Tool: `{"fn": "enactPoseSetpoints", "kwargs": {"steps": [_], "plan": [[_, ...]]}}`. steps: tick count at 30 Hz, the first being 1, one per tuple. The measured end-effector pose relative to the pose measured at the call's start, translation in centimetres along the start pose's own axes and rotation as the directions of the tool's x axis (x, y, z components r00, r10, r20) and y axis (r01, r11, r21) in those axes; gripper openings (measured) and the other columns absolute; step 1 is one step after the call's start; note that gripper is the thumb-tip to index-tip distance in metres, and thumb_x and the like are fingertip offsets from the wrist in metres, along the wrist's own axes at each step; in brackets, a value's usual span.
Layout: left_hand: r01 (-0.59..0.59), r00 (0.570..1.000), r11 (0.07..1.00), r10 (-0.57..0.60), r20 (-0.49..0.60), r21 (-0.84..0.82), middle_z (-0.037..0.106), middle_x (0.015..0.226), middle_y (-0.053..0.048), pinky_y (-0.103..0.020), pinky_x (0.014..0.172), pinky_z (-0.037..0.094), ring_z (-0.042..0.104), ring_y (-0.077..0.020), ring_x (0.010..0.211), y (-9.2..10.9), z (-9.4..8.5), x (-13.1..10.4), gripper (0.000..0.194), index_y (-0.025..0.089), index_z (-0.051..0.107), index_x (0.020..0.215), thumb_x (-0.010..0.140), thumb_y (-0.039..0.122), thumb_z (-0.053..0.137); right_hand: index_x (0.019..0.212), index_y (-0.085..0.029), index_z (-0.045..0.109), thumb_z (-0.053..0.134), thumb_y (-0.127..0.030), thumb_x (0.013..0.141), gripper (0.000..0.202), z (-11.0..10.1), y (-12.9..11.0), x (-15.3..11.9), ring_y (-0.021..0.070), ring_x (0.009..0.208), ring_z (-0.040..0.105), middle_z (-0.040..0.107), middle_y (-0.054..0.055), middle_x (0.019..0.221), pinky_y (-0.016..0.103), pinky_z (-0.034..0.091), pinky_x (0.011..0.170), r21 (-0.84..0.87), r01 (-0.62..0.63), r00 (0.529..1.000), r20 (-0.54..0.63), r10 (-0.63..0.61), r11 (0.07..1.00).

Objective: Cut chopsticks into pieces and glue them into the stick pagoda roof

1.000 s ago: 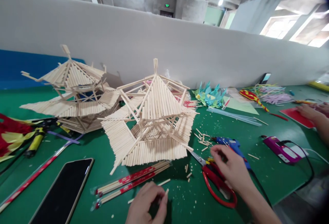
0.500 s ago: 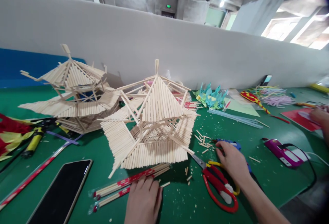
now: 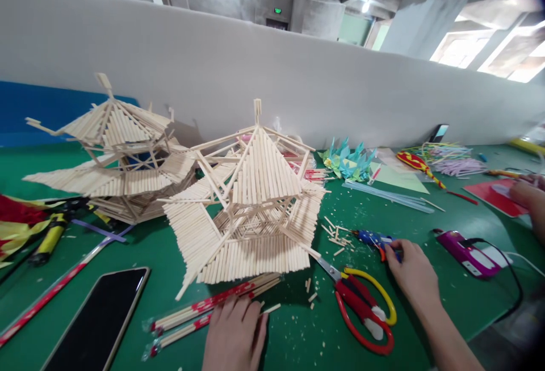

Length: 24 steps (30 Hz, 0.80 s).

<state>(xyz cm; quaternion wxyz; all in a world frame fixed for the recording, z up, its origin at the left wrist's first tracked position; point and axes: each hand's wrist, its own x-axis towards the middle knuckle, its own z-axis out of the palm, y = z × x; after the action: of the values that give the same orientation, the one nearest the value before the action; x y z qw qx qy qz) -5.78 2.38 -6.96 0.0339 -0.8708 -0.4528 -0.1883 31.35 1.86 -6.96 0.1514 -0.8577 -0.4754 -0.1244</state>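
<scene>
My left hand (image 3: 233, 331) lies curled at the front edge, over the ends of red-wrapped packets of wooden chopsticks (image 3: 183, 331). A thin wooden stick (image 3: 271, 308) pokes out between its thumb and forefinger. My right hand (image 3: 413, 272) has its fingers closed at the handle of a blue glue gun (image 3: 369, 237), which lies on the table with its nozzle to the left. Between my hands are red-and-yellow-handled scissors (image 3: 361, 303), blades partly under the roof corner of a pavilion model (image 3: 251, 252) built from wooden sticks.
A second stick pavilion (image 3: 123, 178) stands at left, behind a dark phone (image 3: 100, 320). Cut stick pieces (image 3: 337, 235) are scattered near the nozzle. A purple power strip (image 3: 468, 253) with cables sits at right. Another person's hand (image 3: 528, 195) is at the far right edge.
My right hand has moved right and slightly nearer, from the glue gun's front to its handle, uncovering the blue body. My left hand has stayed almost in place.
</scene>
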Motion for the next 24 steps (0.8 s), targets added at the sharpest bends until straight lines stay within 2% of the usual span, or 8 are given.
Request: {"fn": "enactPoseSetpoints", "kwargs": {"steps": [6,11,14,18,21,24], "plan": [[0.004,1.000,1.000,-0.004,-0.010,-0.003,0.062,0.074,-0.005,-0.037,0.063,0.042,0.057,-0.0237,0.072,0.1,-0.2,-0.1,0.010,0.019,0.058,0.080,0.077,0.024,0.050,0.088,-0.015,0.054,0.050,-0.029,0.082,0.016,0.7,0.4,0.3,0.0128,0.072,0.054,0.055,0.001,0.084,0.029,0.045,0.061,0.027,-0.046,0.998,-0.036,0.046,0.999],[0.014,1.000,1.000,-0.014,-0.011,-0.009,0.061,0.073,-0.004,-0.035,0.062,0.041,0.056,-0.0222,0.069,0.0,-0.6,-0.1,0.011,0.019,0.058,0.078,0.077,0.024,0.048,0.093,-0.015,0.052,0.053,-0.028,0.079,0.019,0.9,1.2,-0.5,0.0138,0.076,0.054,0.054,0.002,0.089,0.031,0.046,0.064,0.094,-0.014,0.999,-0.040,0.018,0.995],[0.014,1.000,1.000,-0.014,-0.012,-0.020,0.061,0.074,-0.004,-0.035,0.065,0.041,0.056,-0.0219,0.071,0.0,-0.8,-0.1,0.011,0.019,0.058,0.080,0.077,0.024,0.049,0.093,-0.015,0.053,0.054,-0.028,0.077,0.021,0.8,1.5,-0.6,0.0157,0.077,0.054,0.053,0.004,0.090,0.032,0.046,0.066,0.120,0.011,0.999,-0.045,-0.006,0.993],[-0.008,0.998,0.999,0.005,-0.060,-0.046,0.062,0.077,-0.005,-0.035,0.065,0.040,0.056,-0.0220,0.073,0.0,-0.9,-0.1,0.012,0.018,0.058,0.085,0.077,0.023,0.050,0.095,-0.011,0.053,0.050,-0.029,0.076,0.026,0.1,0.4,-0.4,0.0250,0.083,0.053,0.054,0.012,0.091,0.039,0.045,0.069,0.112,0.015,0.996,-0.087,-0.005,0.994],[-0.027,0.996,0.996,0.019,-0.087,-0.086,0.061,0.077,-0.005,-0.034,0.063,0.040,0.055,-0.0212,0.071,0.1,-1.2,-0.2,0.011,0.018,0.057,0.084,0.077,0.020,0.048,0.103,-0.012,0.050,0.048,-0.027,0.080,0.027,-0.3,-2.0,-0.2,0.0223,0.087,0.054,0.056,0.009,0.094,0.040,0.044,0.075,0.149,0.144,0.990,-0.034,-0.140,0.978],[-0.039,0.996,0.992,0.030,-0.080,-0.119,0.061,0.074,-0.004,-0.032,0.062,0.039,0.054,-0.0201,0.069,0.1,-1.6,-0.4,0.010,0.019,0.056,0.080,0.078,0.017,0.047,0.103,-0.016,0.052,0.048,-0.027,0.084,0.022,-0.3,-4.8,0.0,0.0152,0.082,0.057,0.058,0.003,0.096,0.035,0.047,0.072,0.215,0.308,0.938,0.097,-0.334,0.927]]}}
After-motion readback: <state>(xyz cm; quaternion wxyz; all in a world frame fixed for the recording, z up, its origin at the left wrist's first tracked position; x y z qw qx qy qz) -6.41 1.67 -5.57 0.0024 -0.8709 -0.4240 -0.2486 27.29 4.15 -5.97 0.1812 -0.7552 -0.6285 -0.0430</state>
